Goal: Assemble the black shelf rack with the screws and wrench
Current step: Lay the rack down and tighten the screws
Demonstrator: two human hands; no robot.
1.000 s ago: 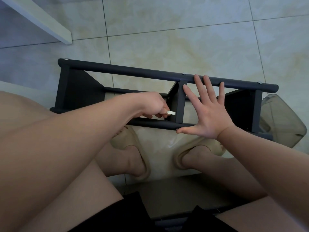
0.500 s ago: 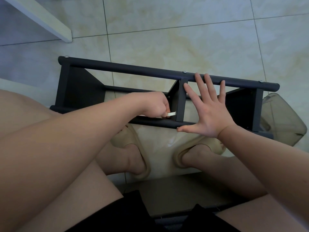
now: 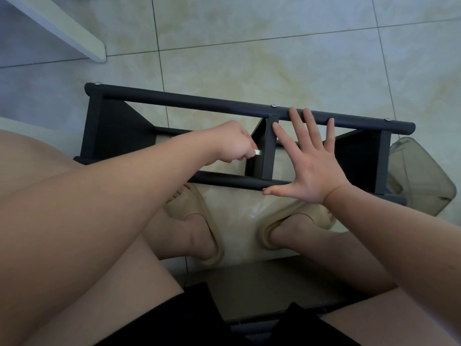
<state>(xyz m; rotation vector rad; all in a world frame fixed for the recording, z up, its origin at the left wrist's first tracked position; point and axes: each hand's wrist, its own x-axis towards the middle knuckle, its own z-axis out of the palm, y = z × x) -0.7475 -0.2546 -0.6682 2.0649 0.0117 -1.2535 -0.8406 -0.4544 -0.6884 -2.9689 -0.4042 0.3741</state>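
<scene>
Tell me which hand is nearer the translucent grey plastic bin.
Right. The right hand lies spread open on the black shelf rack, just left of the translucent grey plastic bin; the left hand grips a small silver wrench farther left, beyond the middle divider.

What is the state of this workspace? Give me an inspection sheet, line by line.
Surface: pale tiled floor, with the rack lying on it.
Job's things: black rack lies in front of the feet; screws sit in its far bar; wrench is at the middle upright.
Clutter: clear bin at the rack's right end; dark panel near the knees.
Grips: left grip holds the wrench; right grip is open, fingers spread over the rack, thumb at the near bar.
Cables: nothing seen.
Surroundings: white board at the far left; beige slippers on the feet.
</scene>
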